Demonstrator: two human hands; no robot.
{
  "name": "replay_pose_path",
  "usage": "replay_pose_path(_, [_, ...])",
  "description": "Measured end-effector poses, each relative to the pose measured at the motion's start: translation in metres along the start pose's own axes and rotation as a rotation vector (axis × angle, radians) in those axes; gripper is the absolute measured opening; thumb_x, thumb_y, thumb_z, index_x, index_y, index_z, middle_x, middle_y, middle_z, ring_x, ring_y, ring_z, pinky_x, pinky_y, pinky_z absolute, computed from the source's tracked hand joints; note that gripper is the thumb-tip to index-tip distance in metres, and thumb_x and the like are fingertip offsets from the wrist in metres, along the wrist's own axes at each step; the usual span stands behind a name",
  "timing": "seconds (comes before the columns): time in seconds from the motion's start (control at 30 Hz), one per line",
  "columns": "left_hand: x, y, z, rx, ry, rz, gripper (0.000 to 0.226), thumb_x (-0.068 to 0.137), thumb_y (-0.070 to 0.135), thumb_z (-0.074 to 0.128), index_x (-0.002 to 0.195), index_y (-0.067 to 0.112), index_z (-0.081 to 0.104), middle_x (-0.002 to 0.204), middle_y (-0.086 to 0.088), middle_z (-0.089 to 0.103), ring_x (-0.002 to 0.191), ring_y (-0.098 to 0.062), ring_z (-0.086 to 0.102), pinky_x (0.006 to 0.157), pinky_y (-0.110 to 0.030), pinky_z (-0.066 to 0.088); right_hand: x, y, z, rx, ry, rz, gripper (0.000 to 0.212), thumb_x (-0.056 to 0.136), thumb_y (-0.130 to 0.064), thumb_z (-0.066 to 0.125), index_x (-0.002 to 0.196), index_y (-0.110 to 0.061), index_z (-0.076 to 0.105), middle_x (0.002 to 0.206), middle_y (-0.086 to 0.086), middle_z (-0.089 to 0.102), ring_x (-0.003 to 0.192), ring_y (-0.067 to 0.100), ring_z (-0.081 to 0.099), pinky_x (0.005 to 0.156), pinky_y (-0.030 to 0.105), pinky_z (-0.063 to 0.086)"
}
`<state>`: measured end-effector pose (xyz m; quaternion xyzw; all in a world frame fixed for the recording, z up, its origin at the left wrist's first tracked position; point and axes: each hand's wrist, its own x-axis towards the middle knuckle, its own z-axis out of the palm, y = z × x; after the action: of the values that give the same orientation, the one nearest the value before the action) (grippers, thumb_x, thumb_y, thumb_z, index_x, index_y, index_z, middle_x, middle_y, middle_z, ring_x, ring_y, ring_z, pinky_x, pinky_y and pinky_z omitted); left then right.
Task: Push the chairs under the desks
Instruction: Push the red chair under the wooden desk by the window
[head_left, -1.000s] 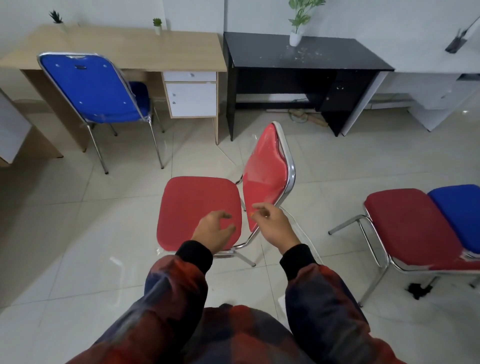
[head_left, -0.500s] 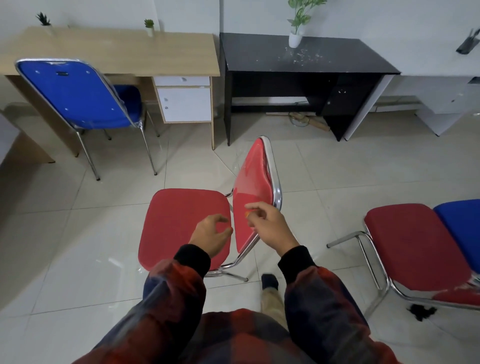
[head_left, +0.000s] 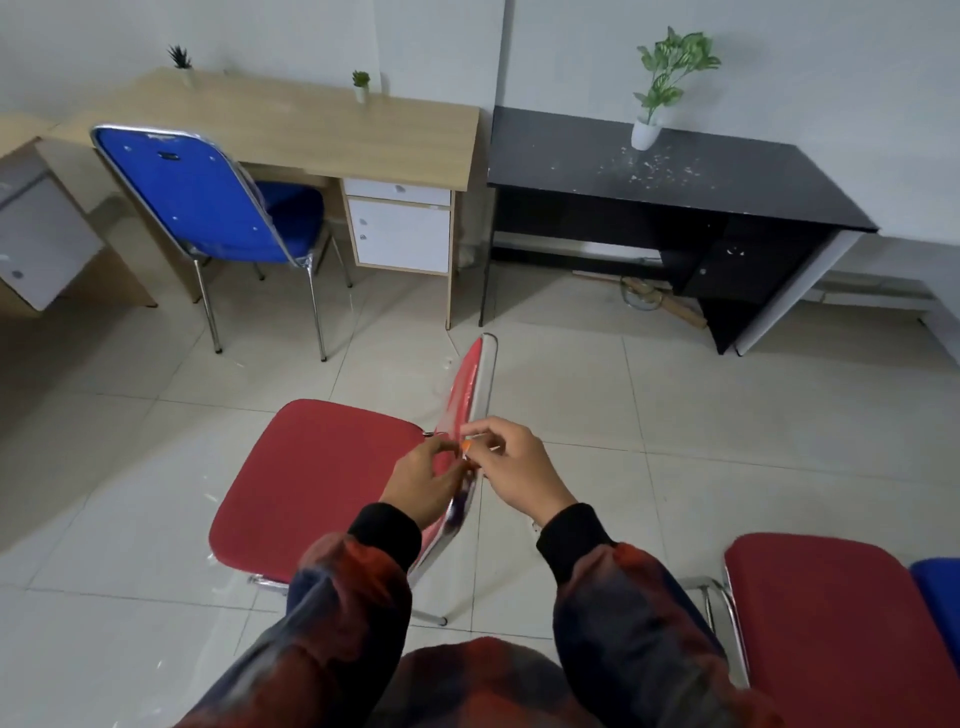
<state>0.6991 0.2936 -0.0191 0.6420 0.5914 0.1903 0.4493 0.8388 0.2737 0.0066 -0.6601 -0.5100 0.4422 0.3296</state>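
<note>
Both hands grip the red chair's backrest, left hand and right hand pinching its chrome edge, likely to steer it. It stands on the floor, well short of two worktops: wooden, black. One blue chair sits partly tucked; two plants on wood, one on black.

Soft, even indoor light fills the room, with faint glare on the floor tiles. Wide-angle distortion bends the edges. The near sleeves look slightly blurred; shadows are weak.
</note>
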Motion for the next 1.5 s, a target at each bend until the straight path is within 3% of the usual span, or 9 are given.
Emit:
replay_pose_path(0.1, [0.009,0.007,0.028,-0.054,0.095,-0.021,0.043,0.092,0.049,0.056,0.121,0.017,0.06,0.116,-0.001,0.059,0.111,-0.02,0.056,0.083,-0.028,0.043,0.01,0.014,-0.029,-0.059,-0.01,-0.016,0.02,0.095,-0.02,0.061,0.11,-0.023,0.074,0.101,-0.004,0.069,0.094,0.017,0.067,0.086,0.027,0.053])
replay_pose_path(0.3, [0.003,0.006,0.067,-0.11,0.235,-0.133,0.068,0.096,0.056,0.042,0.151,0.02,0.03,0.152,-0.005,0.04,0.139,-0.023,0.039,0.113,-0.042,0.033,0.023,0.025,-0.051,-0.121,-0.142,-0.054,0.028,0.098,-0.021,0.059,0.123,-0.031,0.068,0.129,-0.005,0.06,0.105,0.014,0.061,0.093,0.023,0.047])
replay_pose_path(0.5, [0.004,-0.001,0.066,0.093,0.361,-0.112,0.062,0.088,0.042,0.064,0.145,0.03,0.042,0.133,0.001,0.061,0.115,-0.022,0.06,0.095,-0.037,0.05,0.043,0.02,-0.048,-0.27,-0.192,-0.173,0.031,0.098,-0.02,0.06,0.127,-0.028,0.068,0.135,0.0,0.054,0.126,0.02,0.049,0.115,0.035,0.035])
replay_pose_path(0.63, [0.003,-0.008,0.059,0.173,0.343,-0.073,0.061,0.087,0.032,0.062,0.144,0.038,0.043,0.124,0.002,0.067,0.103,-0.024,0.064,0.087,-0.038,0.053,0.058,0.01,-0.043,-0.414,-0.201,-0.191,0.034,0.1,-0.027,0.057,0.134,-0.03,0.064,0.141,0.001,0.047,0.132,0.025,0.036,0.1,0.022,0.026])
replay_pose_path(0.73, [-0.002,-0.02,0.05,0.205,0.364,-0.051,0.062,0.082,0.035,0.06,0.142,0.038,0.047,0.118,0.006,0.068,0.098,-0.023,0.065,0.083,-0.035,0.052,0.069,0.001,-0.035,-0.465,-0.171,-0.226,0.034,0.1,-0.029,0.058,0.134,-0.027,0.062,0.142,0.003,0.045,0.134,0.025,0.032,0.099,0.024,0.031])
replay_pose_path(0.93, [-0.016,-0.053,0.026,0.2,0.417,-0.023,0.065,0.072,0.059,0.05,0.133,0.036,0.058,0.096,0.019,0.062,0.079,-0.011,0.061,0.069,-0.031,0.05,0.099,-0.009,-0.013,-0.587,-0.181,-0.307,0.025,0.099,-0.032,0.057,0.121,-0.029,0.069,0.145,-0.001,0.047,0.141,0.027,0.027,0.11,0.045,0.035])
replay_pose_path(1.1, [-0.013,-0.069,0.009,-0.082,0.411,-0.038,0.076,0.072,0.085,0.045,0.127,0.036,0.063,0.108,0.023,0.062,0.099,-0.004,0.06,0.087,-0.034,0.051,0.114,-0.017,0.021,-0.767,-0.273,-0.361,0.028,0.1,-0.032,0.049,0.103,-0.023,0.075,0.141,-0.002,0.052,0.151,0.031,0.01,0.116,0.051,0.02])
replay_pose_path(1.33, [-0.008,-0.07,0.008,-0.145,0.364,-0.059,0.068,0.078,0.079,0.045,0.129,0.037,0.06,0.119,0.018,0.06,0.111,-0.009,0.056,0.095,-0.044,0.047,0.121,-0.013,0.037,-0.827,-0.236,-0.329,0.022,0.095,-0.035,0.053,0.081,-0.023,0.064,0.124,-0.003,0.053,0.148,0.034,0.006,0.115,0.051,0.023])
replay_pose_path(1.5, [-0.011,-0.074,0.007,-0.187,0.379,-0.075,0.07,0.075,0.084,0.044,0.127,0.039,0.061,0.118,0.02,0.059,0.111,-0.009,0.055,0.095,-0.044,0.046,0.117,-0.012,0.047,-0.845,-0.177,-0.33,0.02,0.094,-0.036,0.054,0.084,-0.024,0.066,0.124,-0.001,0.053,0.147,0.034,0.008,0.11,0.051,0.03])
